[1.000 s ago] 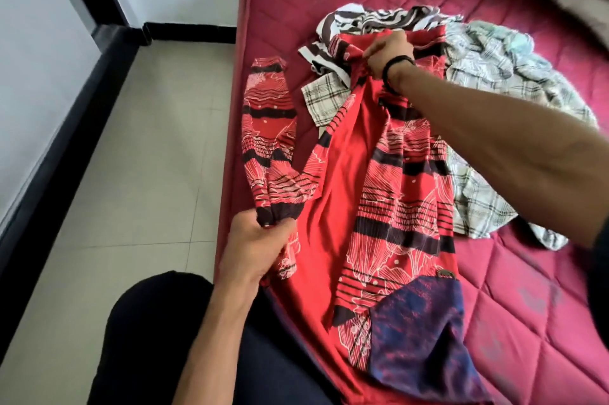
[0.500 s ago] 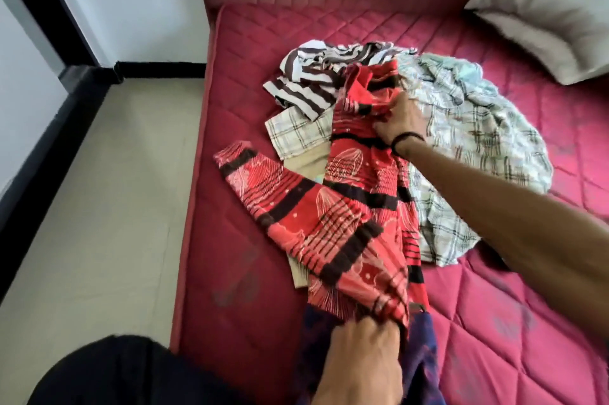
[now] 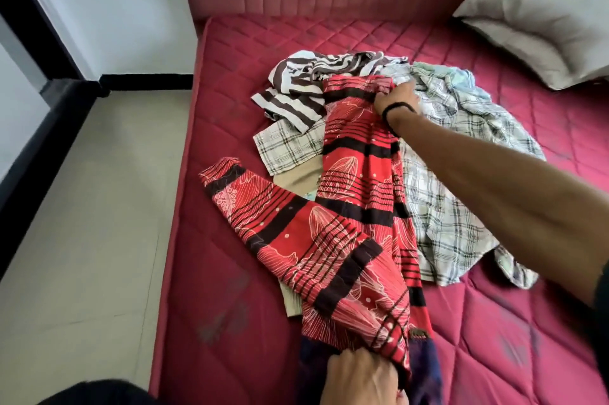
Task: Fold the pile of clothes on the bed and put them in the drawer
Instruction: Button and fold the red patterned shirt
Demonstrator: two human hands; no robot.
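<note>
Nearest the camera, the lower end of the red garment (image 3: 359, 223) is being gripped by the left hand (image 3: 359, 378), its fingers curled round the bunched cloth at the near edge of the bed (image 3: 230, 272), probably so that the fabric is being kept taut along its length. A dark blue piece (image 3: 425, 371) is lying just under that hand; whether it belongs to the same garment cannot be told. One red sleeve is being left splayed out to the left on the mattress, apparently not yet folded in. Farther off, the top of the garment is being pinched by the right hand (image 3: 397, 98), a black band at its wrist, seemingly to hold the far end for straightening. Beneath and beside it the pile is lying unfolded: a plaid shirt (image 3: 461, 180) to the right, a striped top (image 3: 306, 88) beyond. A pillow (image 3: 534, 18) is resting at the headboard. No drawer is being shown.
</note>
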